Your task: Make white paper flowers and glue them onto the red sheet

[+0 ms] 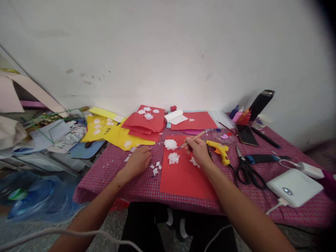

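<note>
My right hand (197, 149) is closed around a thin wooden stick (195, 137), its tip pointing down and left over a red sheet of paper (186, 182). On that sheet are a round white paper patch (170, 144), a crumpled white paper flower (173, 158) just below it, and another white flower (194, 161) partly hidden by my right hand. My left hand (140, 159) rests on the checked cloth to the left of the sheet, fingers loosely extended and apparently holding nothing. Small white paper pieces (155, 171) lie beside it.
Red sheets with white flowers (148, 112) and yellow paper (122, 137) lie behind my left hand. A white paper roll (174, 116) is at the back. To the right are a yellow glue gun (220, 150), scissors (248, 171), a utility knife (264, 159), a phone (246, 134) and a white box with cable (295, 186).
</note>
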Demonstrator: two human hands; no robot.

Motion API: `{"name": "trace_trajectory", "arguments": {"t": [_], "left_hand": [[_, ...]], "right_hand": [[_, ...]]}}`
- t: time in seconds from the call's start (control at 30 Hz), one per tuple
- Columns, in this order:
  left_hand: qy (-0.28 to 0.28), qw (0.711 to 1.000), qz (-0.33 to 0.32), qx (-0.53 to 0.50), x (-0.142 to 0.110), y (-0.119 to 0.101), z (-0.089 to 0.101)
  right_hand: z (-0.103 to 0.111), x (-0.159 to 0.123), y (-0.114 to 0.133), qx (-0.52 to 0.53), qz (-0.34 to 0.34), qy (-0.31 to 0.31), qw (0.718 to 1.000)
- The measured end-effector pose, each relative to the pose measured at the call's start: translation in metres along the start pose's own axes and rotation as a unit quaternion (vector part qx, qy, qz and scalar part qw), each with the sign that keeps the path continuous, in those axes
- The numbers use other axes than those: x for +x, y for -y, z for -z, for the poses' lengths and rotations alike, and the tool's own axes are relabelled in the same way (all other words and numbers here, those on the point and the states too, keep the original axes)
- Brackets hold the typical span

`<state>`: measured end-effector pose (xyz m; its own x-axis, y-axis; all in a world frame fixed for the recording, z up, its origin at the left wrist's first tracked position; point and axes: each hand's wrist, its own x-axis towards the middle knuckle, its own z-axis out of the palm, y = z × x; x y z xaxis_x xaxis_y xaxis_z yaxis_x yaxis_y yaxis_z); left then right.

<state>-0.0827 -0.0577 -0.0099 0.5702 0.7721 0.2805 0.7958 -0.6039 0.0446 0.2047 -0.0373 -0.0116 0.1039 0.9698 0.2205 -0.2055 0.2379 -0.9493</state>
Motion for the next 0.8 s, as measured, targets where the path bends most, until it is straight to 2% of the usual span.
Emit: {"name": "trace_trajectory", "arguments": {"t": [0.17, 0.3, 0.37, 0.43, 0.57, 0.67, 0.8], "left_hand": [[-0.012, 0.999, 0.017, 0.026, -0.007, 0.012, 0.016], [0.0, 0.996, 0.067, 0.066, -0.007, 0.03, 0.031], [-0.008, 0.993, 0.089, 0.078, -0.003, 0.031, 0.033], [-0.041, 0.992, 0.095, 0.075, 0.005, 0.024, 0.032], [-0.086, 0.995, 0.043, -0.01, 0.036, -0.006, 0.017], [-0.053, 0.997, -0.031, -0.043, 0.064, -0.031, 0.004], [-0.016, 0.998, -0.064, -0.023, 0.092, -0.053, -0.005]], "right_hand": [[0.0, 0.0, 0.0, 0.003, 0.008, 0.003, 1.0], [0.0, 0.001, -0.001, 0.011, 0.016, -0.011, 1.0], [0.0, 0.002, -0.001, 0.014, 0.021, -0.022, 0.999], [0.0, 0.003, -0.001, 0.017, 0.026, -0.032, 0.999], [0.001, 0.004, -0.003, 0.011, 0.034, -0.057, 0.998], [0.003, 0.005, -0.004, 0.003, 0.038, -0.071, 0.997], [0.004, 0.005, -0.002, 0.005, 0.04, -0.068, 0.997]]}}
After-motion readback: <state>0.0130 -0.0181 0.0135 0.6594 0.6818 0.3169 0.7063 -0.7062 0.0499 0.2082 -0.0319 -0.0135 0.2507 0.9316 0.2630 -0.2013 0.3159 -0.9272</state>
